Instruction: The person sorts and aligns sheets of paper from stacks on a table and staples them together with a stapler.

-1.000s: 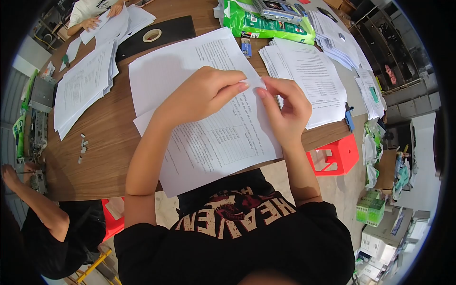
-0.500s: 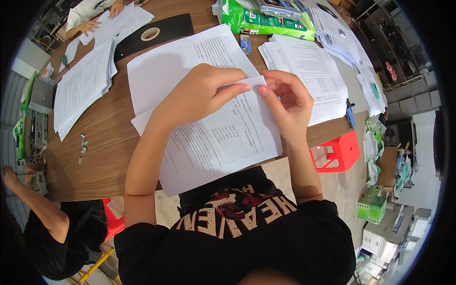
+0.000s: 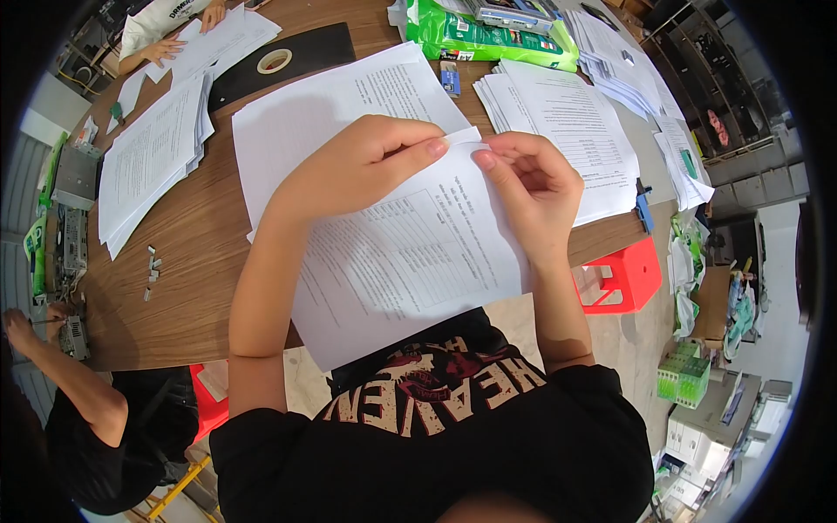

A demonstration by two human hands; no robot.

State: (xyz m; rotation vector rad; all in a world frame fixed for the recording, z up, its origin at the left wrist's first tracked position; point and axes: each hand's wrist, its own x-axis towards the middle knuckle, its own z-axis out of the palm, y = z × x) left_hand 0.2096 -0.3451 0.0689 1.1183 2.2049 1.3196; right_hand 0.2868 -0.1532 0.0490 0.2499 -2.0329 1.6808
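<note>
Printed sheets of paper (image 3: 410, 261) hang between my hands, tilted, over the table's front edge. My left hand (image 3: 366, 161) pinches their upper corner between thumb and fingers. Close beside it, my right hand (image 3: 527, 183) grips the same edge, its thumb on the front face and fingers curled behind. The corner between the two hands looks slightly parted; how many sheets are there I cannot tell. Beneath and behind lies a paper stack (image 3: 288, 131) on the wooden table (image 3: 192, 305). A small blue box (image 3: 450, 78) lies just past the stack.
Another paper stack (image 3: 575, 131) lies at right, near a blue stapler-like object (image 3: 643, 207). At left are more papers (image 3: 157, 157), small staple strips (image 3: 152, 272) and a tape roll (image 3: 275, 61). A green package (image 3: 488, 39) sits at the back. Co-workers' hands (image 3: 166, 50) show at upper left.
The held sheets have shifted slightly right and down, and their corner has parted between my fingers. My right hand has moved a little right; my left thumb has drawn back slightly.
</note>
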